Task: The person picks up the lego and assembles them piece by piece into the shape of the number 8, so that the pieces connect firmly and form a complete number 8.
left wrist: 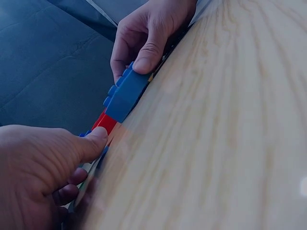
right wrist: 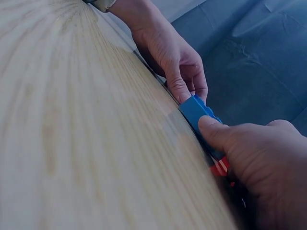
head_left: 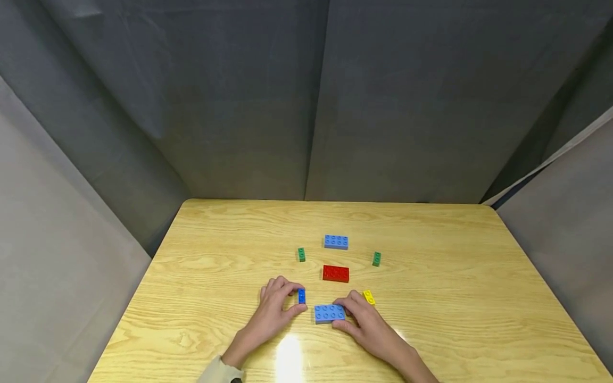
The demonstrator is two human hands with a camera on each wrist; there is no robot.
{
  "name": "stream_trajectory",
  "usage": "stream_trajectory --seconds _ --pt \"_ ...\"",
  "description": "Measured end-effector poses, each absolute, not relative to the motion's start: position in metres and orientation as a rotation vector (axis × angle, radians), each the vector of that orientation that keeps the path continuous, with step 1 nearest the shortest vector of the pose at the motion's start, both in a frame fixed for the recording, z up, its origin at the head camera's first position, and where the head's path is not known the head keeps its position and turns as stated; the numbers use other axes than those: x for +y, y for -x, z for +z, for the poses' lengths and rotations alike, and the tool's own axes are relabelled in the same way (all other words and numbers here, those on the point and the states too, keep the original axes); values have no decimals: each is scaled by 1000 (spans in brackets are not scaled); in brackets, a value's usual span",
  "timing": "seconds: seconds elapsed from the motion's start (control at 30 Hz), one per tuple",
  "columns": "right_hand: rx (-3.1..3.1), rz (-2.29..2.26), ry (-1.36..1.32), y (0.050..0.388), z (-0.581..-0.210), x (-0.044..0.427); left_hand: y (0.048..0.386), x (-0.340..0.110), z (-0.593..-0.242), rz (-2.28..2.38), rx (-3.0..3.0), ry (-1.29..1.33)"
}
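Observation:
Near the front of the table, my left hand [head_left: 275, 308] pinches a small dark blue toy brick [head_left: 301, 296] between thumb and fingers. To its right, a larger light blue brick [head_left: 329, 314] with two rows of studs lies studs up, its right end gripped by my right hand [head_left: 366, 324]. A narrow gap separates the two bricks. The left wrist view shows the light blue brick [left wrist: 127, 96] at table level, thumb on its near side. My left thumb and fingers mostly cover the small brick there.
Just beyond the hands lies a red brick [head_left: 336, 273]. A small yellow brick [head_left: 369, 297] sits close to my right fingers. Farther back are a green brick [head_left: 301, 255], another green brick [head_left: 377, 259] and a second light blue brick [head_left: 336, 242]. Grey curtains [head_left: 239, 106] surround the wooden table [head_left: 431, 266].

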State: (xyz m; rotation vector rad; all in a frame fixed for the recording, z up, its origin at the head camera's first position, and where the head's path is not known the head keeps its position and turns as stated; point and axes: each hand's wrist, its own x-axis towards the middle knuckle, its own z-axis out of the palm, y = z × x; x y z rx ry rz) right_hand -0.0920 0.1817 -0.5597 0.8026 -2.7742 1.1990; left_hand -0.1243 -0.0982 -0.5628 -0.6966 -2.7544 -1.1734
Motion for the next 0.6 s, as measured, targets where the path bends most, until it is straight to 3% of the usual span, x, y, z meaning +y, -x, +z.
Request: stream_trajectory --seconds 0.6 --pt "-2761 1187 -766 92 -561 180 120 -95 -564 -1200 -2702 770"
